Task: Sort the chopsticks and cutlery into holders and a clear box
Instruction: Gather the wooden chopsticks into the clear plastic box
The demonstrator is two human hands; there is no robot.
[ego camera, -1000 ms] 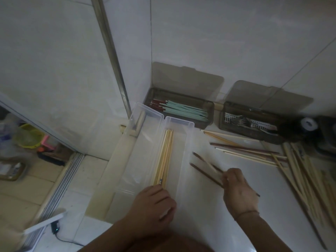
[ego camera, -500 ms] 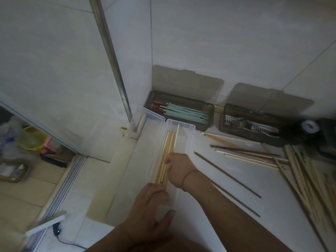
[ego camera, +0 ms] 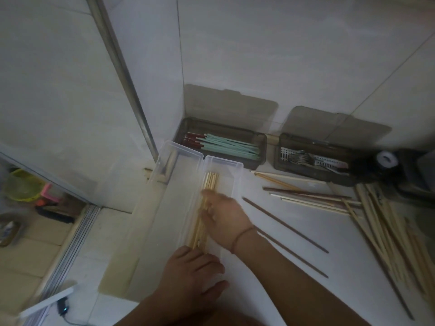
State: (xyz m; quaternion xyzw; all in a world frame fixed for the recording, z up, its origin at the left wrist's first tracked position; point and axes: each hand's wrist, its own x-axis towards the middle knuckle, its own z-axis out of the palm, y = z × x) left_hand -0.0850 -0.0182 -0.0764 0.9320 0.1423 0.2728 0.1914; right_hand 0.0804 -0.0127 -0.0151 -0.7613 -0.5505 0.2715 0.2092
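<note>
My right hand (ego camera: 223,220) lies flat, fingers straight, on the pale chopsticks (ego camera: 207,203) inside the clear box (ego camera: 235,182); my left hand (ego camera: 193,276) grips its near end. Light, stiff, roll-prone: pinch mid-length.

Single head-worn view, looking steeply down and forward, close above counter (ego camera: 294,267), facing tiled corner
</note>
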